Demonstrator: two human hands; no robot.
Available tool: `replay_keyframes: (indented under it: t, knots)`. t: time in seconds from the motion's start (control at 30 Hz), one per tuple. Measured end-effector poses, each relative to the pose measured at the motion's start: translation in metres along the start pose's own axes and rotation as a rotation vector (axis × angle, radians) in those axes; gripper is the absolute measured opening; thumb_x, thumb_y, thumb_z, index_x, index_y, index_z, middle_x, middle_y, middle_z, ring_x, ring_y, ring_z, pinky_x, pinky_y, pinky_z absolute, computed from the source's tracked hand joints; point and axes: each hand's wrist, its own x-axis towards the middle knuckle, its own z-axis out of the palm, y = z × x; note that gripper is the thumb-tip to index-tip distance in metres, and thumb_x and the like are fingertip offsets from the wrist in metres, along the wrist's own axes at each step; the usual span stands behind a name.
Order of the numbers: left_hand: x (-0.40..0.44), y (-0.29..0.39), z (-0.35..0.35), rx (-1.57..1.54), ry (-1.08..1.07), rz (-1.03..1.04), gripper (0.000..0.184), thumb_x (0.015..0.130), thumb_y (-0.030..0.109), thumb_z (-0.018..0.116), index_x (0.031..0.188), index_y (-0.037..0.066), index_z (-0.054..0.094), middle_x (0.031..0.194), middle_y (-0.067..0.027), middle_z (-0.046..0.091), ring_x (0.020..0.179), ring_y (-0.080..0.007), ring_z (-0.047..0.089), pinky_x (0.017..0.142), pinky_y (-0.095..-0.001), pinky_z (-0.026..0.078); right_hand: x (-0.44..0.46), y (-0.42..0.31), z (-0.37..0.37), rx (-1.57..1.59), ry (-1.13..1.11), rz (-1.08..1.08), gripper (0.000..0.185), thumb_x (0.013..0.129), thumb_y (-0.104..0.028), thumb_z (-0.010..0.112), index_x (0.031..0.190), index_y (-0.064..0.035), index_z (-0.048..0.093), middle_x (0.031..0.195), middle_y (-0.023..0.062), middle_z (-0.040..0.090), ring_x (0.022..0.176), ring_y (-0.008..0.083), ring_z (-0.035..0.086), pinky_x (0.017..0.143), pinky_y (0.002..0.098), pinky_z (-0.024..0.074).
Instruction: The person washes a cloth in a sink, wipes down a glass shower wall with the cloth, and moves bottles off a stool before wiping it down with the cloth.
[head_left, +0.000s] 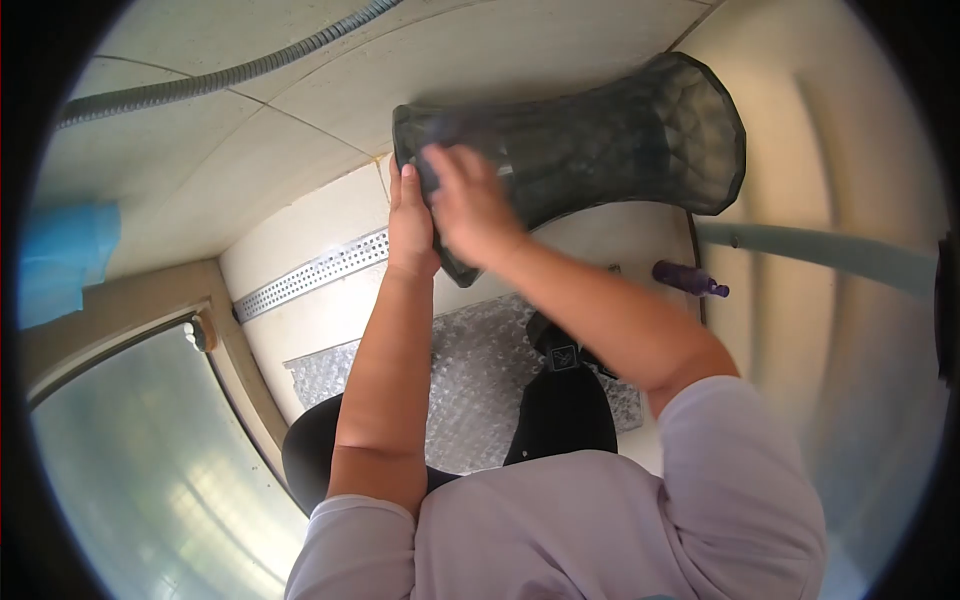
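Note:
A dark grey translucent plastic stool (580, 150), waisted like an hourglass with a faceted end, lies on its side across the upper middle. My left hand (409, 225) grips its left rim, the fingers pointing up along the edge. Over the same end is my right hand (472, 205), smeared by motion, so its fingers cannot be read clearly. A faint purplish blur shows just above the right fingers; what it is I cannot make out.
A ribbed metal shower hose (230, 76) runs along the tiled wall. Below are a drain grate (315, 275) and a grey pebble-like mat (470, 400). A purple bottle (690, 278) lies right. Blue plastic (65, 260) and a frosted glass door (170, 440) are left.

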Motion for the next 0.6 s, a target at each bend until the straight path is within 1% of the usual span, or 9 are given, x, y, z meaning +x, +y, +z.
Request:
replay_keyframes:
  t: [0.07,0.2,0.27,0.3,0.4,0.47,0.5,0.53,0.6]
  knots:
    - [0.011,0.003,-0.013,-0.256,0.002,-0.210,0.047,0.099,0.030,0.032,0.142,0.014,0.024,0.124,-0.0099,0.047,0.109,-0.0222,0.050,0.094,-0.0331,0.041,-0.009,-0.021,0.026,0.118,0.081,0.046,0.045,0.081,-0.003,0.054,0.125,-0.0072,0.046,0.122,0.0209,0.042,0.113,0.0373,0.041,0.096,0.0438,0.0361]
    - [0.000,0.011,0.003,-0.122,-0.031,-0.019,0.050,0.098,0.031,0.035,0.143,0.013,0.023,0.131,-0.0101,0.044,0.116,-0.0230,0.046,0.096,-0.0347,0.040,-0.048,0.037,-0.015,-0.008,-0.099,-0.313,0.034,0.075,-0.004,0.058,0.107,-0.0141,0.059,0.113,0.0084,0.051,0.101,0.0308,0.051,0.085,0.0412,0.0432]
    - [0.000,0.013,0.007,-0.116,-0.017,-0.032,0.051,0.098,0.032,0.036,0.143,0.013,0.023,0.134,-0.0101,0.042,0.119,-0.0233,0.044,0.097,-0.0350,0.039,-0.034,0.074,-0.081,-0.531,-0.506,-0.185,0.028,0.074,-0.010,0.058,0.099,-0.0220,0.062,0.111,0.0023,0.052,0.101,0.0289,0.052,0.077,0.0420,0.0433]
    - [0.001,0.013,0.006,-0.121,0.003,-0.061,0.052,0.098,0.032,0.037,0.144,0.012,0.022,0.136,-0.0100,0.041,0.121,-0.0234,0.043,0.098,-0.0351,0.039,-0.029,0.101,-0.105,-0.676,-0.420,-0.006,0.025,0.073,-0.014,0.057,0.095,-0.0251,0.062,0.108,-0.0004,0.052,0.102,0.0276,0.052,0.074,0.0444,0.0413]
    - [-0.001,0.010,0.004,-0.077,0.019,-0.066,0.055,0.097,0.035,0.038,0.144,0.011,0.021,0.140,-0.0099,0.036,0.122,-0.0240,0.041,0.099,-0.0348,0.038,-0.037,0.151,-0.178,-0.993,0.020,0.208,0.031,0.074,-0.013,0.057,0.102,-0.0250,0.058,0.118,-0.0015,0.051,0.107,0.0247,0.048,0.085,0.0476,0.0383]
    - [-0.001,0.011,0.006,0.006,0.040,-0.046,0.058,0.097,0.037,0.039,0.144,0.009,0.021,0.141,-0.0102,0.035,0.123,-0.0242,0.041,0.099,-0.0345,0.038,-0.046,0.173,-0.211,-0.986,0.241,0.306,0.035,0.077,-0.019,0.062,0.110,-0.0260,0.054,0.126,0.0061,0.045,0.114,0.0292,0.044,0.091,0.0500,0.0368]
    - [-0.005,0.010,0.003,-0.041,0.057,-0.049,0.065,0.094,0.036,0.049,0.144,0.007,0.020,0.140,-0.0123,0.035,0.123,-0.0253,0.041,0.099,-0.0336,0.037,-0.049,0.176,-0.219,-0.962,0.372,0.316,0.037,0.077,-0.022,0.064,0.112,-0.0256,0.054,0.128,0.0090,0.043,0.116,0.0306,0.043,0.092,0.0506,0.0362]
    - [-0.011,-0.002,-0.005,0.118,0.053,0.077,0.067,0.092,0.034,0.052,0.144,0.006,0.019,0.140,-0.0133,0.034,0.123,-0.0257,0.040,0.099,-0.0334,0.037,-0.048,0.180,-0.227,-0.934,0.503,0.317,0.039,0.077,-0.024,0.065,0.114,-0.0251,0.053,0.129,0.0118,0.041,0.117,0.0321,0.042,0.094,0.0512,0.0355]
    - [-0.033,-0.052,-0.035,0.439,0.055,0.326,0.071,0.089,0.030,0.059,0.143,0.005,0.019,0.140,-0.0154,0.034,0.124,-0.0264,0.039,0.098,-0.0331,0.036,-0.054,0.194,-0.230,-0.798,0.512,0.247,0.054,0.075,-0.029,0.070,0.123,-0.0162,0.048,0.133,0.0195,0.036,0.119,0.0366,0.040,0.098,0.0478,0.0344]
